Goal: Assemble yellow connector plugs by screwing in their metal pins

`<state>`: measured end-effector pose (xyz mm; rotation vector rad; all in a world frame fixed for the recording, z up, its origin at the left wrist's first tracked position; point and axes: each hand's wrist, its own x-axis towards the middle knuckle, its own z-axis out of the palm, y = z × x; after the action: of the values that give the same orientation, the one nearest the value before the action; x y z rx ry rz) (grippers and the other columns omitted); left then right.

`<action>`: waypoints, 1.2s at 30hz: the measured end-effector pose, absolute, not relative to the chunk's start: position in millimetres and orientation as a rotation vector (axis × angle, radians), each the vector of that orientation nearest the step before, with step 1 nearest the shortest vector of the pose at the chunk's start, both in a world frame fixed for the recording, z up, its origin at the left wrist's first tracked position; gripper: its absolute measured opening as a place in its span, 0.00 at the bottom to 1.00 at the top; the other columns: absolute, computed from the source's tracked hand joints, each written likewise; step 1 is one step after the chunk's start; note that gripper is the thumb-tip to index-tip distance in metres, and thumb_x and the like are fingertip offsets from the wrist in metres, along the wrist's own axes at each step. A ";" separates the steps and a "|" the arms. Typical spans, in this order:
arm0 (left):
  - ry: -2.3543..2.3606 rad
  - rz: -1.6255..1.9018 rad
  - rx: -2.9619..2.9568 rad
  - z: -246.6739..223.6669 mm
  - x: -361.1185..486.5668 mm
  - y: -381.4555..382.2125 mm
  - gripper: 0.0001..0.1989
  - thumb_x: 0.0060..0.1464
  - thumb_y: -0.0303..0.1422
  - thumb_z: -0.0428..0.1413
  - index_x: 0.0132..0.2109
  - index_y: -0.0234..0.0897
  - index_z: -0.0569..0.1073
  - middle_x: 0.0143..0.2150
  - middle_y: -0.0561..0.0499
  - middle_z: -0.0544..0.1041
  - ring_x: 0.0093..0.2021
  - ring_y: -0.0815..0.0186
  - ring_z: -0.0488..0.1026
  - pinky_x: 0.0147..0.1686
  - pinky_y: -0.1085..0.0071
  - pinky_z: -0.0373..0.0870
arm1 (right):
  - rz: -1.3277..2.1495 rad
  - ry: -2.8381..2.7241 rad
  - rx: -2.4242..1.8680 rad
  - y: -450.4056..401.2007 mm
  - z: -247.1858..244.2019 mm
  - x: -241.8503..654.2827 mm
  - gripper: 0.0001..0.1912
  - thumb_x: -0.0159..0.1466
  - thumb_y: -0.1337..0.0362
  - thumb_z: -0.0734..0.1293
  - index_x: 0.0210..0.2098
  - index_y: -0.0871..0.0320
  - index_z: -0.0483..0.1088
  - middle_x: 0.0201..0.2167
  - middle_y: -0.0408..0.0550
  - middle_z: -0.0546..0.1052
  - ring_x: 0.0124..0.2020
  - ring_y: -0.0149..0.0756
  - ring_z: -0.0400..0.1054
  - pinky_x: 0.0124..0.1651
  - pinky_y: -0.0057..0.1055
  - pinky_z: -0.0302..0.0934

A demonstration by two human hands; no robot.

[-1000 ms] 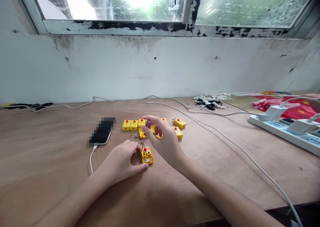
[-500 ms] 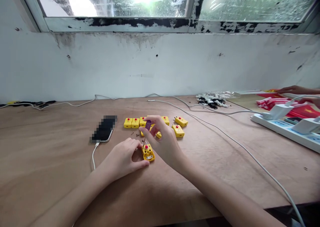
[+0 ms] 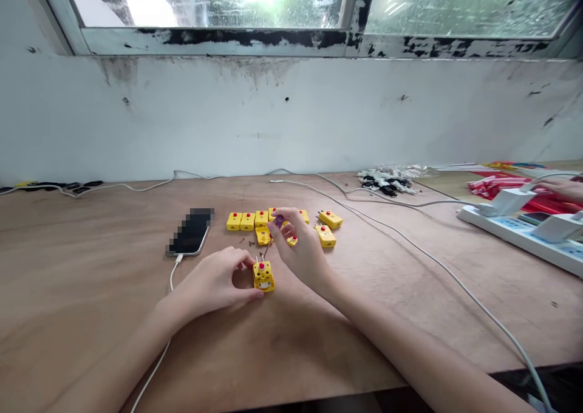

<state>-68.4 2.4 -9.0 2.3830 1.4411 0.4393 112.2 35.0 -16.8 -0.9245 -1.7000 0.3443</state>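
My left hand (image 3: pixel 223 282) grips the left side of a yellow plug (image 3: pixel 263 276) with a red dot and two metal pins pointing away from me. In my right hand (image 3: pixel 303 249) is a screwdriver with a purple handle (image 3: pixel 279 221), held between thumb and fingers. Its thin shaft slants down towards the far end of the plug; whether the tip touches anything is too small to tell. Beyond the hands, several yellow plugs (image 3: pixel 247 221) stand in a row, partly hidden by my right hand. Small screws (image 3: pixel 251 243) lie in front of them, beside an open yellow piece (image 3: pixel 263 236).
A phone (image 3: pixel 190 232) with a white cable lies at the left. Two yellow plugs (image 3: pixel 327 237) sit right of my hand. A white power strip (image 3: pixel 523 231), long cables, a black and white pile (image 3: pixel 389 181) and another person's hand (image 3: pixel 562 187) are at the right.
The held plug and my left hand have shifted slightly left. My right hand has moved a little right with the screwdriver, whose shaft has come away from the plug's left side.
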 end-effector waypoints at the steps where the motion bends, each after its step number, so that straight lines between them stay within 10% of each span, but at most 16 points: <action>1: 1.444 0.444 2.378 -9.3 -69.2 3.3 0.17 0.46 0.44 0.60 0.40 0.41 0.73 0.38 0.49 0.75 0.38 0.58 0.72 0.36 0.66 0.66 | 0.335 -1.705 -0.932 34.8 -18.0 111.2 0.07 0.64 0.60 0.60 0.40 0.54 0.64 0.31 0.43 0.74 0.23 0.27 0.66 0.27 0.26 0.62; 15: 1.351 0.667 2.436 -7.7 -73.8 7.4 0.21 0.52 0.44 0.58 0.50 0.40 0.71 0.49 0.47 0.75 0.49 0.57 0.71 0.48 0.63 0.67 | 0.372 -1.498 -0.752 22.8 4.6 119.2 0.08 0.63 0.62 0.63 0.41 0.53 0.62 0.31 0.40 0.70 0.25 0.27 0.66 0.29 0.29 0.67; 23: 1.191 0.896 2.620 -11.7 -72.1 8.7 0.04 0.54 0.32 0.56 0.37 0.39 0.75 0.35 0.52 0.78 0.37 0.64 0.72 0.38 0.69 0.68 | 0.438 -1.595 -0.686 13.8 3.5 111.8 0.05 0.63 0.65 0.62 0.39 0.54 0.62 0.31 0.40 0.70 0.22 0.24 0.65 0.25 0.26 0.66; 36: 1.271 0.821 2.676 -15.2 -72.6 11.2 0.04 0.54 0.31 0.56 0.35 0.38 0.76 0.32 0.52 0.77 0.34 0.65 0.72 0.33 0.71 0.67 | 0.402 -1.640 -0.681 15.9 -2.6 109.7 0.05 0.63 0.65 0.62 0.40 0.53 0.62 0.31 0.41 0.73 0.24 0.26 0.68 0.28 0.27 0.67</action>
<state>-72.6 11.2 -15.2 2.6761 1.2712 0.8209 109.7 15.9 -2.6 -0.6808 -1.6402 0.4025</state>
